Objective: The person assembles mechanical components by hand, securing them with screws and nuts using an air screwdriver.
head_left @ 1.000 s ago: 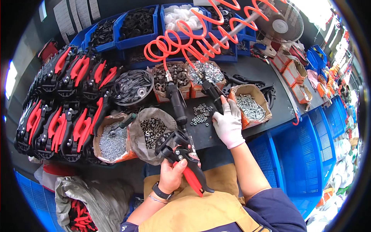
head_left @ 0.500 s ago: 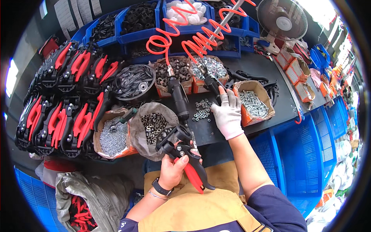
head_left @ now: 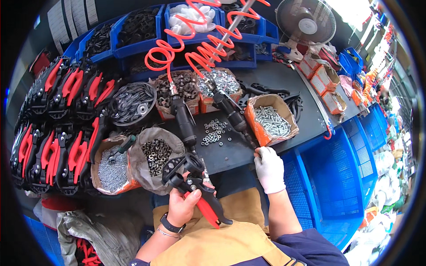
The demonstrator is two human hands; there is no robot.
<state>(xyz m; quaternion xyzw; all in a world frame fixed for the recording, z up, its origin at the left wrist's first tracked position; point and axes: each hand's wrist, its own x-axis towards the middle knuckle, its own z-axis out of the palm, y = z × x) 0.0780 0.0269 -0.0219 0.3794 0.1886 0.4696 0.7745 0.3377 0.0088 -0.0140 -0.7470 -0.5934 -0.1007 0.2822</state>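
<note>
In my left hand (head_left: 181, 207) is a hand tool (head_left: 194, 182) with one red and one black handle and a black ring-shaped head. My fingers wrap round its middle, and it is held above my lap near the table's front edge. Wearing a white glove, my right hand (head_left: 269, 169) is closed at the lower tip of a black air screwdriver (head_left: 231, 113) on a red coiled hose; whether a small part is also between the fingertips is hidden. A second air screwdriver (head_left: 183, 119) hangs left of it, just behind the hand tool's head.
Loose nuts (head_left: 214, 131) lie on the black table. Around them stand a box of screws (head_left: 270, 120), a grey bag of nuts (head_left: 156, 155) and a box of small screws (head_left: 113, 170). Similar red-and-black tools (head_left: 53, 148) are stacked left; blue crates (head_left: 330, 177) stand right.
My right hand has moved down from the screwdriver's body to its tip, nearer me. The screwdriver now tilts with its tip toward me. My left hand still holds the hand tool; the view has shifted.
</note>
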